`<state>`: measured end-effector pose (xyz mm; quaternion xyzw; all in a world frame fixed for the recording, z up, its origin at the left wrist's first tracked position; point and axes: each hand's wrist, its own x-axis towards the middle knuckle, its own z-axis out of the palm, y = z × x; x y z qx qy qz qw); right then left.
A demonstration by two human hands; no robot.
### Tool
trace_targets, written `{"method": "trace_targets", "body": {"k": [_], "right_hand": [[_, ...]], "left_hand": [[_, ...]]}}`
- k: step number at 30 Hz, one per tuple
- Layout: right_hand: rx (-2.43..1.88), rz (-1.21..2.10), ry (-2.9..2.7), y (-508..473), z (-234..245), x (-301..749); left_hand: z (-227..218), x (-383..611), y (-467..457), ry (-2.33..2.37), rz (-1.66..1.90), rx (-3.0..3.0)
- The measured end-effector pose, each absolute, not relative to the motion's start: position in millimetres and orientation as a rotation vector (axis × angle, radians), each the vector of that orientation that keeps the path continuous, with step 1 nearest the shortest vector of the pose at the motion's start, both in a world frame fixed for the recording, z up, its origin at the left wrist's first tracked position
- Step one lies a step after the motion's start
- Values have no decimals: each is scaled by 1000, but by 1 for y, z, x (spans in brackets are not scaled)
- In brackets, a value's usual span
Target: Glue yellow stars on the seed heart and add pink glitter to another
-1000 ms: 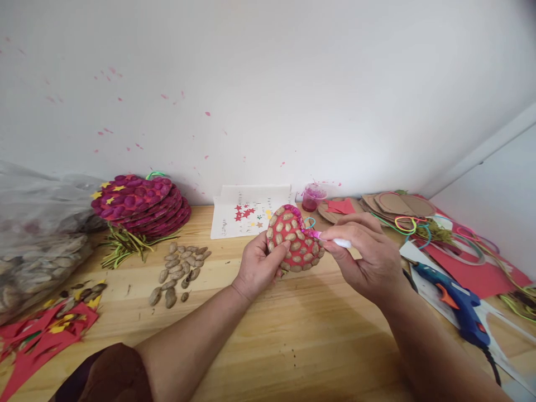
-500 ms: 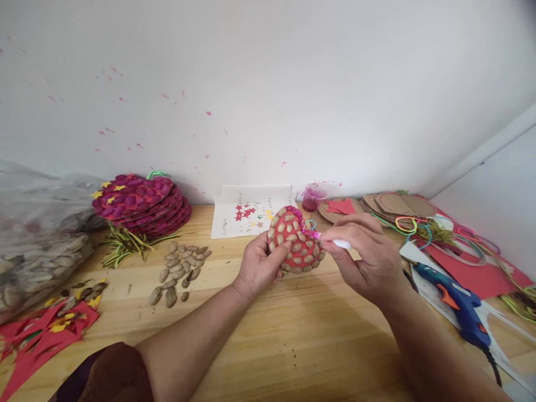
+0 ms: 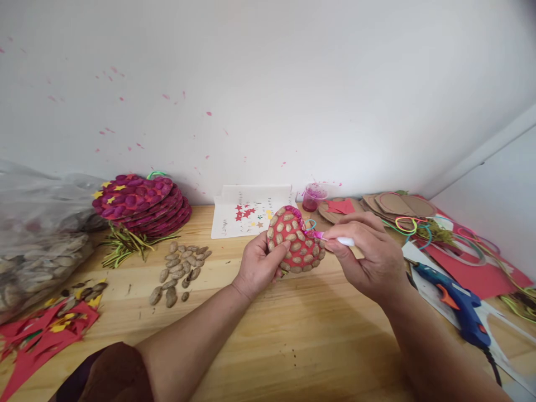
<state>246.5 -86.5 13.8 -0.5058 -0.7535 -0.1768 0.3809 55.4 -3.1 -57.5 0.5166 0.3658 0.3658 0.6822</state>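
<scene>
My left hand (image 3: 264, 261) grips a round red disc (image 3: 288, 254) covered with peanut shells, its thumb pressed on the front. Along the disc's top and upper right edge, several shells are coated in magenta paint. Pinched in my right hand (image 3: 368, 254) is a paintbrush (image 3: 344, 241) with a white handle; its magenta-stained tip touches the disc at the upper right. Behind them, by the wall, a clear plastic cup (image 3: 314, 198) holds magenta paint. Loose peanut shells (image 3: 180, 265) lie on the wooden table left of my left hand.
A stack of magenta shell-covered discs (image 3: 142, 204) stands at the back left, near a plastic bag of peanuts (image 3: 46, 245) and red paper scraps (image 3: 50, 329). Star-covered white paper (image 3: 253, 212) lies behind. Cardboard pieces (image 3: 397, 205) and a blue glue gun (image 3: 456, 304) occupy the right side.
My right hand and the paintbrush have shifted very slightly to the right along the disc. The left hand and disc have barely moved.
</scene>
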Motion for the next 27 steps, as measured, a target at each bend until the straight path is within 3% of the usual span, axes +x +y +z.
{"method": "trace_targets", "body": {"k": [9,27], "right_hand": [[-1322,-269,-1757,-84,14,252],[-1280,-385,-1851,-85,14,250]], "left_hand": [[-59,55,-3,823,810,1152],[-61,56,-4,781,836,1207]]}}
